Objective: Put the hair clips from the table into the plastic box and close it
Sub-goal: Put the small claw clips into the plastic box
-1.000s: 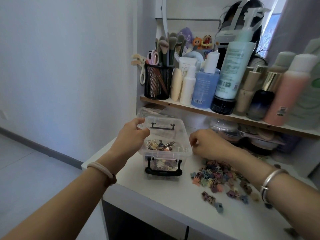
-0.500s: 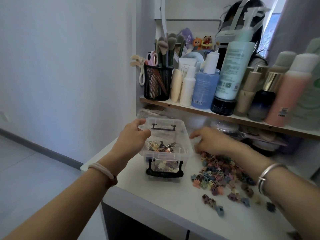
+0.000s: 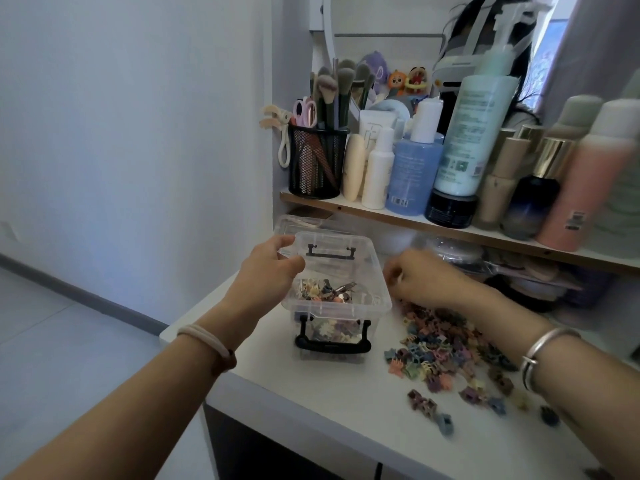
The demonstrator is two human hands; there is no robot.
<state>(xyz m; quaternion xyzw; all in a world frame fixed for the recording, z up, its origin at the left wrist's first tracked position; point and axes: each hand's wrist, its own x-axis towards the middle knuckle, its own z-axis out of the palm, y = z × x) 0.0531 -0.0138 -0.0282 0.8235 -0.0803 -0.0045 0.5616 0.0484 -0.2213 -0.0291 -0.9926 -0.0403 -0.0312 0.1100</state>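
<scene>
White table (image 3: 277,386) against a plain wall. The shelf (image 3: 450,230) above is packed with bottles, plus a black mesh cup (image 3: 317,161) of makeup brushes.

Left hand (image 3: 270,271): reaches in from the left and grips the box's left rim, thumb over the top edge, fingers curled down the outside wall.

Right hand (image 3: 422,278): just right of the box, at the far end of the loose pile, fingers curled under. Blurred, so I can't tell if it's holding any clips.

Hair clips (image 3: 443,351): small claw type in mixed muted colours (blue, purple, pink, yellow). They're heaped on the table right of the box, with a few strays near the front edge.

Plastic box (image 3: 375,268): clear, black handles front and back, standing open near the table's left end. There's a layer of clips (image 3: 325,292) inside. A clear lid (image 3: 298,221) lies behind it.
</scene>
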